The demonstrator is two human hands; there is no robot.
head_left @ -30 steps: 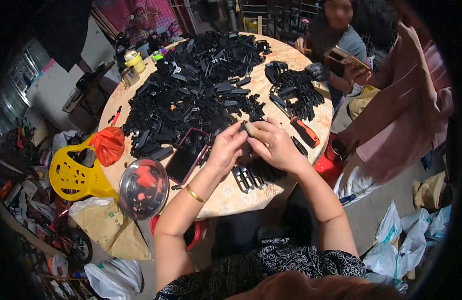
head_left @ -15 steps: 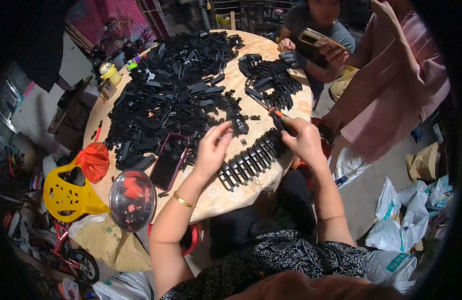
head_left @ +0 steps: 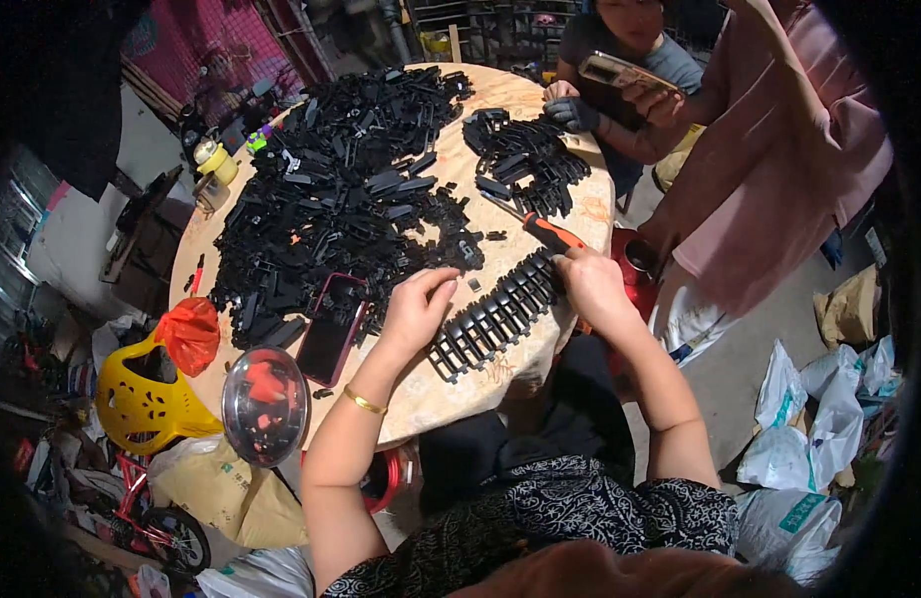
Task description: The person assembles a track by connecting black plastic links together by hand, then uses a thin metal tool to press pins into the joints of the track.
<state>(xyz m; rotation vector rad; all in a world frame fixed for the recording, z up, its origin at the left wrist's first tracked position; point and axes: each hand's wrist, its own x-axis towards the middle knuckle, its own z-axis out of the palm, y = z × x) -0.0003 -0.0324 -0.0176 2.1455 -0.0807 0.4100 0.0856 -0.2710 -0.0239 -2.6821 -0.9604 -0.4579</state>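
My left hand (head_left: 416, 314) lies palm down on the round wooden table (head_left: 451, 399), fingers apart, its fingertips just left of a slanted row of black plastic parts (head_left: 495, 314) lined up side by side. My right hand (head_left: 590, 287) is at the row's far right end, fingers curled down onto the last part there. An orange-handled tool (head_left: 552, 233) lies just beyond my right hand. A gold bangle is on my left wrist.
A big heap of black parts (head_left: 331, 189) covers the table's middle, with a smaller heap (head_left: 525, 159) at the far right. A red-cased phone (head_left: 331, 329), a clear dome (head_left: 264, 404) and an orange bag (head_left: 189, 334) sit on my left. Two people stand opposite; a gloved hand (head_left: 575, 115) rests on the table.
A second ago both hands held one part together above the table. The right hand then went to the row's right end and stays there; the left hand dropped flat beside the row.
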